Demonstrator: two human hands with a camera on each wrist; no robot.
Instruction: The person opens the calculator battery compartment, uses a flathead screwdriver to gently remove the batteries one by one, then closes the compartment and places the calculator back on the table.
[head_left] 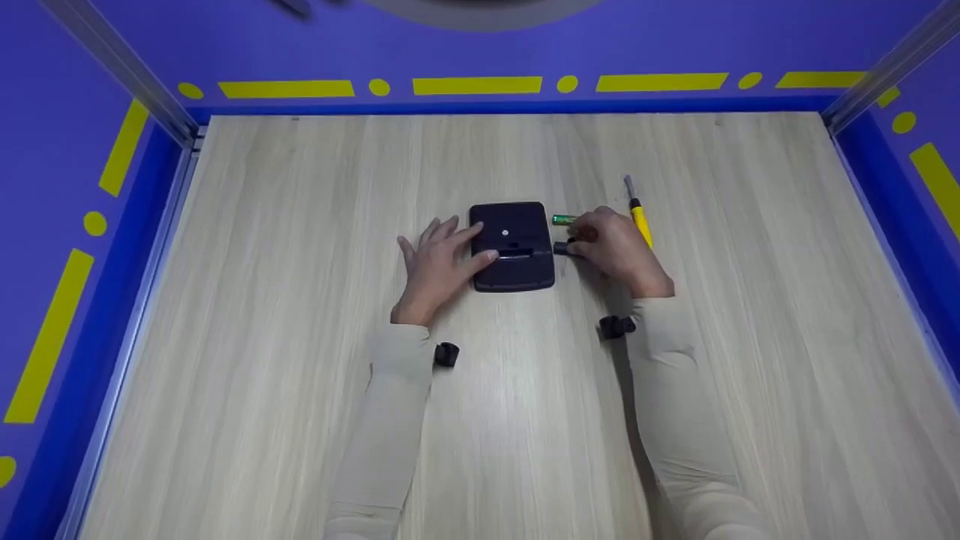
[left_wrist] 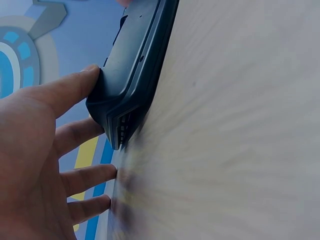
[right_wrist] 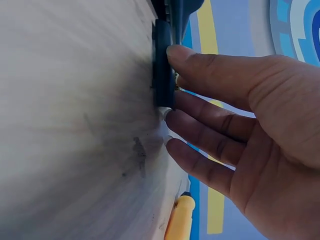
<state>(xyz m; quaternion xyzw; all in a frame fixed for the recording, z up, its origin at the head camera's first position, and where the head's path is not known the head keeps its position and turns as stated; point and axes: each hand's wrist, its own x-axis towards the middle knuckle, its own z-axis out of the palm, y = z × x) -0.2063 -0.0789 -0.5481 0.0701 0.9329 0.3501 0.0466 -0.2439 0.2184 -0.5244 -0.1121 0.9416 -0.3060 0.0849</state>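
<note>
Strip of slim black plastic (right_wrist: 163, 67) held between right thumb and curled fingers of right hand (head_left: 616, 247), the nearer one. Long axis running leftward from fingertips towards flat black plastic device (head_left: 525, 229); touching or just apart, cannot tell. Left hand (head_left: 437, 271): fingers apart, thumb on device. Beyond right thumb: small green cylinder (head_left: 562, 220), partly covered. Hidden: strip's far end in head view, index contact. Cut off in right wrist view: yellow-handled screwdriver (head_left: 640, 217).
</note>
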